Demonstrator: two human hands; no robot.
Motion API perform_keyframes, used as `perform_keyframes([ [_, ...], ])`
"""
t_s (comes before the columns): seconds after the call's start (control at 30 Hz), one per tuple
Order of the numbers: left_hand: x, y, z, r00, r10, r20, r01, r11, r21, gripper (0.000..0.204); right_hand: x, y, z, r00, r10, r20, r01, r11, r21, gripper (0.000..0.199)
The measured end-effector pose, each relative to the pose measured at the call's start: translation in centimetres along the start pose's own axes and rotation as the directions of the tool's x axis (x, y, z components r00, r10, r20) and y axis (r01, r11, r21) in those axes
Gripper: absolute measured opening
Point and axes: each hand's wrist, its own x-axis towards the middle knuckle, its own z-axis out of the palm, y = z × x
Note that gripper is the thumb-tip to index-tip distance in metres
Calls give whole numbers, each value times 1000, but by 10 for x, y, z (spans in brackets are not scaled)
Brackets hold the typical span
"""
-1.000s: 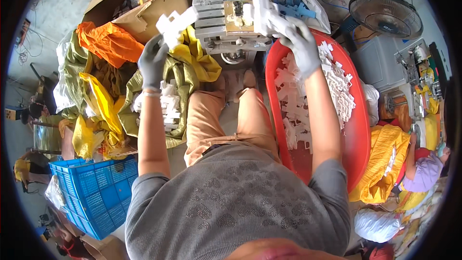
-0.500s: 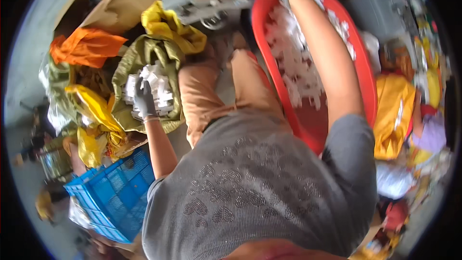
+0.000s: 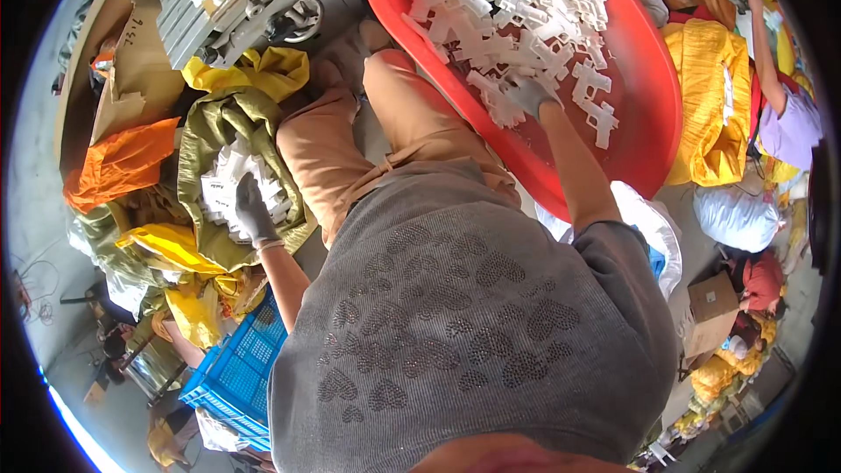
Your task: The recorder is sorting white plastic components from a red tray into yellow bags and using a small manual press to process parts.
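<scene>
At the left, my left hand (image 3: 253, 210), in a grey glove, rests on white plastic pieces (image 3: 229, 177) inside an olive woven sack (image 3: 199, 142). Its fingers are stretched out and do not close round any piece. My right hand (image 3: 529, 95), also gloved, reaches into a large red tub (image 3: 644, 114) at the right. A heap of white plastic pieces (image 3: 499, 9), shaped like small pistols, fills its far part. The right fingertips lie among these pieces, and whether they grip one is hidden.
A grey metal machine (image 3: 254, 13) with a handwheel stands ahead, white pieces on top. An open cardboard box (image 3: 123, 70), an orange cloth (image 3: 123, 162) and a blue crate (image 3: 236, 368) are at my left. Beyond the tub lie yellow sacks (image 3: 705, 88); another person (image 3: 784, 127) is nearby.
My right hand has come back from the machine into the tub's pieces. My left hand stays on the pieces in the sack. The view has swung, showing more of the tub and right side.
</scene>
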Motion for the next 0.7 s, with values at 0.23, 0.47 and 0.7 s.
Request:
perform_keyframes([
  [0.23,5,56,32,969,211,127,-224,970,95,25,26,-57,21,975,-209,70,220,943,-250,56],
  [0.47,-13,82,16,992,110,64,-118,985,126,26,28,-114,-30,987,-27,158,22,999,35,42],
  [0.7,-12,53,18,998,61,22,-62,996,60,25,33,-89,2,961,15,275,-47,993,109,60],
])
